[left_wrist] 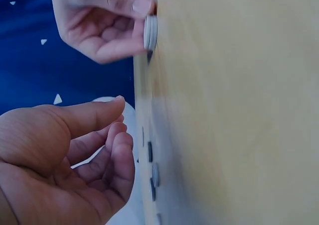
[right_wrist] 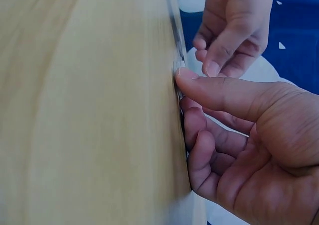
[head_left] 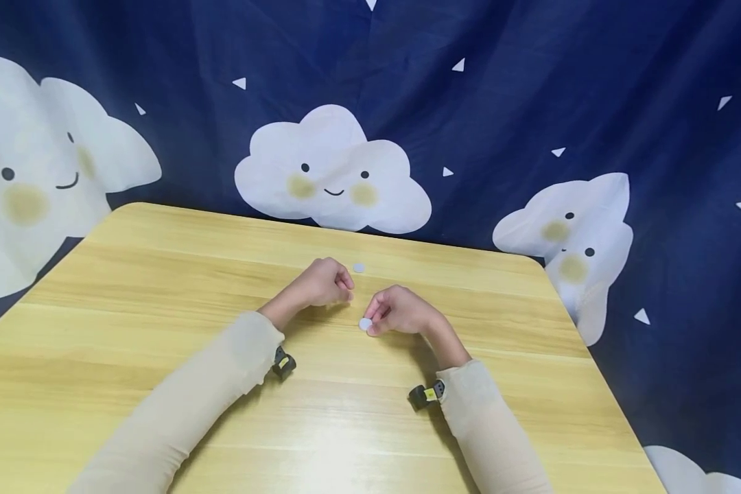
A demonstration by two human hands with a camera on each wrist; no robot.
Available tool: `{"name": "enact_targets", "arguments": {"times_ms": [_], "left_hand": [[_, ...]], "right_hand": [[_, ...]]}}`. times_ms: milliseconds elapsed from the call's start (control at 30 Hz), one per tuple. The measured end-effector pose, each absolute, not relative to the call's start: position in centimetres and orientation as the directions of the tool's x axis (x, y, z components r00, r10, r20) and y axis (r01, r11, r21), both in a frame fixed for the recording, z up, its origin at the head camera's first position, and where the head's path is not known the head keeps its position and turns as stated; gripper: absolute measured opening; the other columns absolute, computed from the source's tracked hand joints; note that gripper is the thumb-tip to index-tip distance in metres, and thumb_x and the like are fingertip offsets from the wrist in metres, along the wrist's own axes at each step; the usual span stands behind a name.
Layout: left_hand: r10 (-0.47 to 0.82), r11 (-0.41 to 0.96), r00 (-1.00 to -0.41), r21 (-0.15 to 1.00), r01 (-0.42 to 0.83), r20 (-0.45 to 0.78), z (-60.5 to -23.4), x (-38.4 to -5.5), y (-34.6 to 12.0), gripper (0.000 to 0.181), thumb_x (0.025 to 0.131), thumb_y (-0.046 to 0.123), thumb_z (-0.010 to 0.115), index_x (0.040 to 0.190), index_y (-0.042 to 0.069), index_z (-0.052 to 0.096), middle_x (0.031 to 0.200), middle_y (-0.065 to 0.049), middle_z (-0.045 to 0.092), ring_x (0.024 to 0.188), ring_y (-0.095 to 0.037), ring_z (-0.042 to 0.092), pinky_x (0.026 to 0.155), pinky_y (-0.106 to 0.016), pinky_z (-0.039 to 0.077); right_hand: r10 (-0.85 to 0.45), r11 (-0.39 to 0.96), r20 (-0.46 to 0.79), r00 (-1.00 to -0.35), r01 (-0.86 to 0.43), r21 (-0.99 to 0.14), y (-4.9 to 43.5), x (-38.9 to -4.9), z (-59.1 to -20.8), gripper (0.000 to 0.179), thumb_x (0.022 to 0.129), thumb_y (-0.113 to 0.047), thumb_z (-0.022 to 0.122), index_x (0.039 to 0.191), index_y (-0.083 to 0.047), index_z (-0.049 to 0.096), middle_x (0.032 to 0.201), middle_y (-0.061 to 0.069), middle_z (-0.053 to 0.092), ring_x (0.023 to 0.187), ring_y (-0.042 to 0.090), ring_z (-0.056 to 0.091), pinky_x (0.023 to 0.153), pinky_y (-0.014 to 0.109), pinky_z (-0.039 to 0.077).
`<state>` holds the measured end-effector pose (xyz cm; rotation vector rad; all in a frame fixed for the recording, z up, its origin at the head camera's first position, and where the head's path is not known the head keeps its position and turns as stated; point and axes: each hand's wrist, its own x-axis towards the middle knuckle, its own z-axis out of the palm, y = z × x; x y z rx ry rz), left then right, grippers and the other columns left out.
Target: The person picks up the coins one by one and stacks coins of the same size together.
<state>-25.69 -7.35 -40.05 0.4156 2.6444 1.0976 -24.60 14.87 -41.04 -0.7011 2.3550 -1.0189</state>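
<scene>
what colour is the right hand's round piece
Pale grey; the head view shows the round piece best.

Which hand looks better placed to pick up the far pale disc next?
Probably the left hand: it is nearer that pale disc in the head view and holds nothing, while the right hand pinches at least one other disc.

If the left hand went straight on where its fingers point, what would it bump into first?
Probably the right hand. The left hand points roughly towards it, though depth is hard to judge here.
</scene>
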Motion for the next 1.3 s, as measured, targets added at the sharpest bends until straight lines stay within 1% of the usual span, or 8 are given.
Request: {"name": "enact_targets", "arguments": {"times_ms": [167,200,333,433,700,833,1067,1300], "left_hand": [[0.351,0.671,-0.931,0.721,0.173,-0.104,-39.8,-27.2,-7.5,0.011,0.087,0.008,0.079,0.096,0.007,0.073,0.088,-0.005,0.069,0.075,-0.016,0.062,0.070,-0.027,0.052],[0.350,0.665,-0.931,0.727,0.170,-0.102,-39.8,-27.5,-7.6,0.012,0.087,0.008,0.079,0.097,0.006,0.073,0.088,-0.005,0.069,0.074,-0.016,0.062,0.068,-0.027,0.052],[0.348,0.665,-0.932,0.727,0.172,-0.098,-40.1,-28.9,-7.5,0.013,0.088,0.008,0.079,0.099,0.005,0.073,0.090,-0.005,0.069,0.078,-0.016,0.062,0.073,-0.029,0.053],[0.340,0.667,-0.935,0.728,0.161,-0.105,-40.3,-29.8,-7.5,0.013,0.089,0.010,0.079,0.100,0.006,0.073,0.092,-0.005,0.069,0.084,-0.018,0.062,0.080,-0.031,0.052],[0.301,0.663,-0.945,0.740,0.111,-0.128,-41.0,-31.3,-7.8,0.016,0.091,0.012,0.078,0.106,0.009,0.072,0.099,-0.007,0.067,0.088,-0.020,0.061,0.076,-0.031,0.051],[0.301,0.677,-0.947,0.725,0.129,-0.112,-41.1,-31.7,-7.8,0.020,0.092,0.015,0.078,0.110,0.007,0.071,0.102,-0.008,0.068,0.092,-0.021,0.061,0.079,-0.032,0.052],[0.314,0.657,-0.941,0.745,0.118,-0.128,-41.3,-32.4,-7.1,0.025,0.091,0.015,0.078,0.113,0.006,0.071,0.103,-0.008,0.068,0.088,-0.020,0.061,0.076,-0.030,0.051],[0.319,0.672,-0.937,0.731,0.118,-0.142,-41.5,-32.8,-6.3,0.026,0.090,0.015,0.079,0.113,0.005,0.070,0.100,-0.007,0.068,0.089,-0.019,0.061,0.079,-0.030,0.051]], "right_hand": [[-0.613,0.598,-0.226,-0.757,-0.258,-0.759,14.8,-24.7,-41.0,0.017,0.082,-0.002,0.085,0.094,-0.003,0.073,0.081,0.003,0.070,0.074,0.013,0.061,0.071,0.025,0.050],[-0.612,0.597,-0.227,-0.758,-0.254,-0.760,14.7,-24.7,-41.0,0.017,0.082,-0.001,0.085,0.094,-0.003,0.072,0.081,0.003,0.070,0.074,0.013,0.061,0.071,0.025,0.050],[-0.603,0.600,-0.236,-0.762,-0.239,-0.763,14.7,-24.6,-40.9,0.018,0.081,-0.001,0.085,0.093,-0.003,0.072,0.081,0.004,0.070,0.074,0.014,0.060,0.070,0.025,0.049],[-0.600,0.604,-0.239,-0.763,-0.236,-0.761,14.8,-24.5,-40.9,0.018,0.081,-0.002,0.085,0.093,-0.004,0.072,0.081,0.003,0.069,0.074,0.014,0.060,0.070,0.025,0.049],[-0.607,0.603,-0.229,-0.761,-0.254,-0.756,14.7,-24.4,-40.9,0.017,0.082,-0.003,0.085,0.094,-0.004,0.072,0.080,0.002,0.069,0.073,0.013,0.060,0.069,0.025,0.049],[-0.611,0.603,-0.223,-0.759,-0.264,-0.752,14.7,-24.5,-40.8,0.017,0.082,-0.002,0.084,0.094,-0.003,0.072,0.080,0.003,0.069,0.073,0.013,0.060,0.068,0.025,0.049],[-0.606,0.606,-0.223,-0.763,-0.263,-0.751,14.6,-24.5,-40.8,0.017,0.081,-0.002,0.085,0.093,-0.005,0.073,0.080,0.002,0.069,0.073,0.013,0.061,0.069,0.025,0.049],[-0.603,0.600,-0.225,-0.766,-0.249,-0.760,14.8,-24.5,-41.0,0.019,0.080,-0.002,0.085,0.094,-0.003,0.072,0.080,0.003,0.069,0.073,0.013,0.060,0.068,0.025,0.049]]}}
